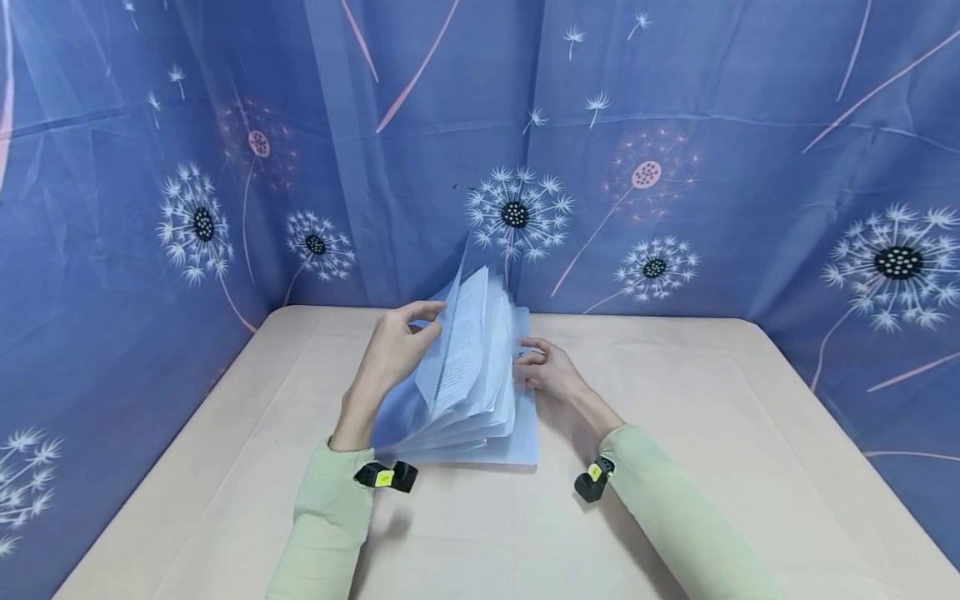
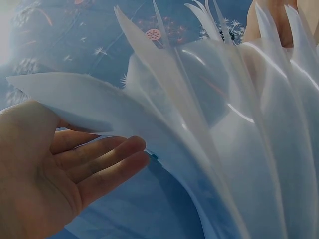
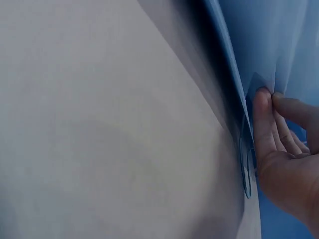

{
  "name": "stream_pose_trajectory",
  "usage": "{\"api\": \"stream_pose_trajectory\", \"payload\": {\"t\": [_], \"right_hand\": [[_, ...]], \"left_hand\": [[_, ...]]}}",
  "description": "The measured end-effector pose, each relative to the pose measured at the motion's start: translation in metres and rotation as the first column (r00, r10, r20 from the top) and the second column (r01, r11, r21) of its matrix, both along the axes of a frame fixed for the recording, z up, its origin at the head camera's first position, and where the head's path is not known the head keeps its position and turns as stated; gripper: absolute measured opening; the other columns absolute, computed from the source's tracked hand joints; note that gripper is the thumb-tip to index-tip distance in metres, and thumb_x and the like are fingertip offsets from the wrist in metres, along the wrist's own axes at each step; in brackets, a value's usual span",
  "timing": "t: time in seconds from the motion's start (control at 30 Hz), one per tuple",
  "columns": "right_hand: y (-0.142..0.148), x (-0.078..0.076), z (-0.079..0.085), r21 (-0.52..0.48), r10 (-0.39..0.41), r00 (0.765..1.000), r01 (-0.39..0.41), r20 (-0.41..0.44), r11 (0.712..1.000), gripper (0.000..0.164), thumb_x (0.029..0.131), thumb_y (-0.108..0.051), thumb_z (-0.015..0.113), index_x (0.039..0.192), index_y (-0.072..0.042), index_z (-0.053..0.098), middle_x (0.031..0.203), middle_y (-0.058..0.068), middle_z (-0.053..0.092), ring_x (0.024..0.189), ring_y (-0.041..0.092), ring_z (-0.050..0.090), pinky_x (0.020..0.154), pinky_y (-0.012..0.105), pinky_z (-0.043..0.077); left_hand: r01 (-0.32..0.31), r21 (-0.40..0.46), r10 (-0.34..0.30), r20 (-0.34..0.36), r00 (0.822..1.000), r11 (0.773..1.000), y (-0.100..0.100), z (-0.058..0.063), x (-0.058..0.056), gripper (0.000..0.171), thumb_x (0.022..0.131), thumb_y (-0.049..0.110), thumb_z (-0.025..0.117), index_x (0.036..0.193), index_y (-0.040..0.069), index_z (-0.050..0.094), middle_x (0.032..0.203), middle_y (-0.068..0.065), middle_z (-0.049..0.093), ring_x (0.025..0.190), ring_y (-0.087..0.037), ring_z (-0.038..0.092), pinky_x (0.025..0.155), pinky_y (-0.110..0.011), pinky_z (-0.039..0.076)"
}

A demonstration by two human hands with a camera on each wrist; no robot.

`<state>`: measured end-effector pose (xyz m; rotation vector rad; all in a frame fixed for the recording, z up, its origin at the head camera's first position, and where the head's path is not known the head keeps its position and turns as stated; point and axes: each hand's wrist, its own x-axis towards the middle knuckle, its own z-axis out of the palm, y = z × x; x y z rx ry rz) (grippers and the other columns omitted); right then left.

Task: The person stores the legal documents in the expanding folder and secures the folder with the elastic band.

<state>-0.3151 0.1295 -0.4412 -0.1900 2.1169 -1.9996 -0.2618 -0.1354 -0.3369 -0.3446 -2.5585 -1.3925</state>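
A blue display book (image 1: 532, 417) lies open on the table, its clear sleeves (image 1: 498, 375) fanned upward with printed sheets (image 1: 461, 333) inside. My left hand (image 1: 393, 346) is at the book's left side and pinches a raised sleeve between thumb and fingers. In the left wrist view, that sleeve (image 2: 99, 102) crosses above the fingers of the left hand (image 2: 75, 169). At the right edge, my right hand (image 1: 555, 371) is slightly blurred. The right wrist view has its thumb and index finger pinching a sleeve edge (image 3: 276, 74), beside the blue cover (image 3: 227, 37).
A pale cloth covers the table (image 1: 697, 433). Blue curtains (image 1: 420, 192) with dandelion prints stand behind it and at both sides. A thin blue loop (image 3: 244, 169) shows at the cover's edge in the right wrist view.
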Motion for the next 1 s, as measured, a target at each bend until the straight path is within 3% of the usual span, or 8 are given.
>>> {"api": "stream_pose_trajectory", "payload": {"t": [0.17,0.37,0.6,0.87,1.0], "right_hand": [[0.004,0.002,0.001,0.005,0.004,1.000,-0.004,0.000,1.000,0.066,0.089,0.007,0.056,0.151,0.004,0.031,0.094,0.006,0.066,0.075,0.008,0.065,0.070,0.025,0.057],[0.018,0.001,0.004,-0.022,0.029,1.000,-0.030,-0.006,0.999,0.057,0.095,0.007,0.049,0.149,0.009,0.030,0.099,0.012,0.064,0.075,0.014,0.068,0.077,0.032,0.060],[0.037,0.002,0.003,0.095,0.018,0.999,-0.014,-0.042,0.995,0.050,0.098,0.000,0.051,0.145,0.009,0.037,0.118,0.033,0.058,0.076,0.015,0.068,0.074,0.031,0.060],[0.054,0.003,0.004,0.169,-0.019,0.999,0.027,-0.048,0.985,0.043,0.099,-0.002,0.049,0.141,0.007,0.046,0.121,0.036,0.058,0.076,0.015,0.065,0.070,0.028,0.059],[0.059,0.002,0.004,0.189,-0.051,0.998,0.057,-0.039,0.980,0.043,0.098,-0.002,0.050,0.141,0.006,0.047,0.118,0.031,0.058,0.076,0.015,0.064,0.071,0.029,0.059]], "left_hand": [[0.004,0.000,-0.004,0.001,1.000,1.000,0.001,0.000,0.001,0.040,0.093,0.020,0.054,0.131,0.021,0.066,0.120,-0.004,0.068,0.091,-0.023,0.068,0.063,-0.033,0.050],[0.021,-0.009,-0.021,-0.007,1.000,1.000,0.003,-0.001,-0.001,0.040,0.093,0.019,0.054,0.132,0.019,0.065,0.119,-0.006,0.069,0.081,-0.022,0.066,0.053,-0.030,0.045],[0.055,-0.007,-0.055,-0.012,0.998,0.998,0.009,-0.005,0.000,0.040,0.093,0.015,0.055,0.131,0.013,0.066,0.118,-0.009,0.070,0.073,-0.020,0.064,0.047,-0.026,0.040],[0.077,-0.050,-0.077,0.018,0.997,0.996,0.022,-0.012,-0.002,0.042,0.093,0.019,0.055,0.133,0.013,0.065,0.119,-0.008,0.069,0.085,-0.021,0.067,0.066,-0.031,0.052],[0.089,-0.072,-0.088,0.014,0.996,0.993,0.030,-0.016,-0.004,0.042,0.092,0.019,0.054,0.132,0.012,0.065,0.118,-0.008,0.070,0.084,-0.021,0.068,0.068,-0.031,0.053]]}}
